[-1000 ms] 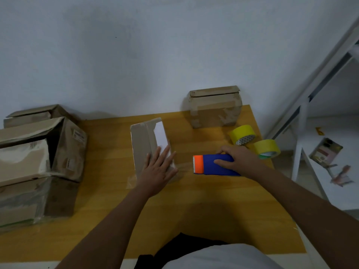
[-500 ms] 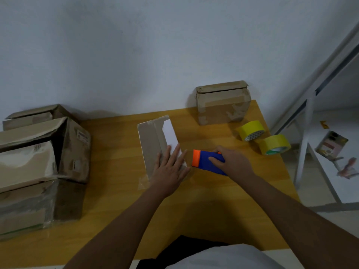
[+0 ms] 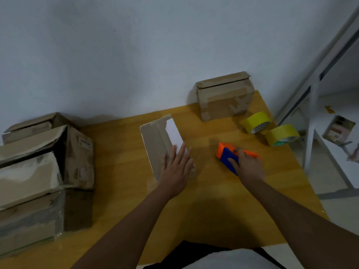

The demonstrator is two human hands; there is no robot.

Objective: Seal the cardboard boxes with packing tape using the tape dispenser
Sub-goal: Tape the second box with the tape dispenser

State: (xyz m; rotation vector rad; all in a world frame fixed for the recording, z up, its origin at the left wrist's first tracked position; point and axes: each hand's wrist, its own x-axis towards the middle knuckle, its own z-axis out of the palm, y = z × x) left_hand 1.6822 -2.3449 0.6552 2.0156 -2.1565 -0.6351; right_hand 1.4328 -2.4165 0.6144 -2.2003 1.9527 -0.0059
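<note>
Two hands at work on the table. Left hand lay flat on the near end of the box, fingers straight and spread, pinning it down. Right hand gripped the dispenser, fingers curled over its blue body, orange end pointing toward the box; the tool sat near the box but apart from it, low over the table or on it, I could not tell which.

Step in hand, by my reckoning: bringing the dispenser over for a strip along the top seam. Next move called for the orange end to land at one end of that seam and a steady pull along it while my left hand held the box down.

Two yellow rolls sat well off to the right, a far box stood against the wall, and a stack stood at the left edge.

Hard to make out: whether tape was loaded, the cutter edge, and how far the box was already taped. Light was dim. The stack ran out of frame
</note>
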